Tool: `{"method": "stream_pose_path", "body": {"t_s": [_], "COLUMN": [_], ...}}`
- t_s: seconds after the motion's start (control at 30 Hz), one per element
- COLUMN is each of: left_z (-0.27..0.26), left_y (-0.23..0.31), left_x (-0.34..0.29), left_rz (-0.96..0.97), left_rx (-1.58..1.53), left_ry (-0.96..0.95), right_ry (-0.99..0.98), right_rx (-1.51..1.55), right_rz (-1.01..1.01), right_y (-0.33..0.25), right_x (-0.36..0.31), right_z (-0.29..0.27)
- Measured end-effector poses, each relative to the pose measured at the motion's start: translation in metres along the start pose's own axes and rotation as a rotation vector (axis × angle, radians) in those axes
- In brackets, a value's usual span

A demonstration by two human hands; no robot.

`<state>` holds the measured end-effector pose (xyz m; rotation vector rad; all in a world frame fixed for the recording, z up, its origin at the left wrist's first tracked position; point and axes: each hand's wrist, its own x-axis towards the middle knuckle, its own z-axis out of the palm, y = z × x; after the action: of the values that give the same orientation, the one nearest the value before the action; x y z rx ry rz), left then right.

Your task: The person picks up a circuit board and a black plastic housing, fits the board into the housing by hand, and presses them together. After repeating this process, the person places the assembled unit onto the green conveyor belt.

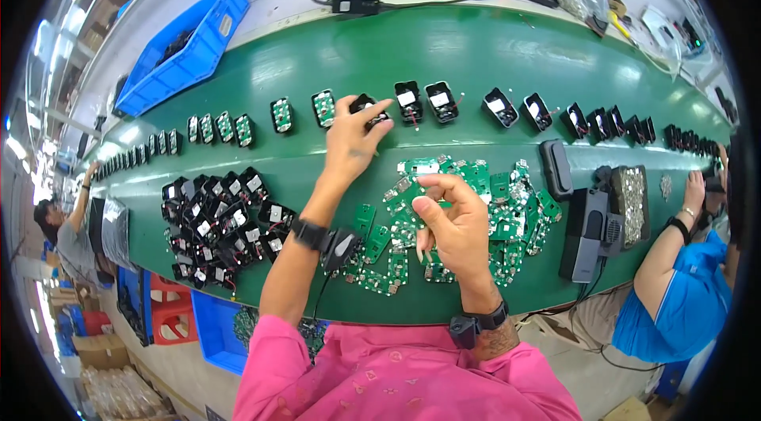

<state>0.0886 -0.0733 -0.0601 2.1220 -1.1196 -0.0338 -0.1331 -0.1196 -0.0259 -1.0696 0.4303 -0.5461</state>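
Observation:
In the row across the green table, a small black plastic housing [369,109] lies under the fingers of my left hand [350,143]. The thumb and forefinger close around it from the near side. My right hand [456,227] is curled over a pile of green circuit boards [507,215], thumb and forefinger close together beside one board. Whether that hand holds anything cannot be made out. Left of my held piece, a housing with a green board in it [323,108] stands in the row. To the right, an open black housing [408,101] shows a white label and thin wires.
A heap of black housings [218,219] lies left of my left forearm. A blue crate [186,48] stands at the far left. On the right are a dark grey speaker-like device [585,235] and a tray of small metal parts [632,203]. A co-worker's arm [674,239] reaches in there.

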Motion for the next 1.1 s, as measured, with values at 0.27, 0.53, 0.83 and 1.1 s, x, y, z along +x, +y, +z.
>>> {"method": "stream_pose_path", "body": {"t_s": [0.27, 0.53, 0.83, 1.1], "left_z": [-0.032, -0.030, -0.032, -0.037], "left_y": [0.057, 0.068, 0.072, 0.071], "left_x": [-0.082, -0.126, -0.125, -0.121], "left_rz": [-0.306, -0.364, -0.119, -0.068], "left_rx": [-1.167, -0.652, -0.488, -0.333], "left_ry": [-0.006, -0.119, -0.081, -0.203], "right_ry": [0.003, -0.120, -0.130, -0.132], "right_rx": [0.172, 0.211, 0.039, 0.059], "right_rz": [0.020, -0.028, 0.115, 0.135], "right_y": [-0.004, 0.004, 0.003, 0.004], "right_x": [-0.001, -0.001, -0.001, -0.001], "right_z": [-0.006, -0.004, -0.005, -0.006]}}
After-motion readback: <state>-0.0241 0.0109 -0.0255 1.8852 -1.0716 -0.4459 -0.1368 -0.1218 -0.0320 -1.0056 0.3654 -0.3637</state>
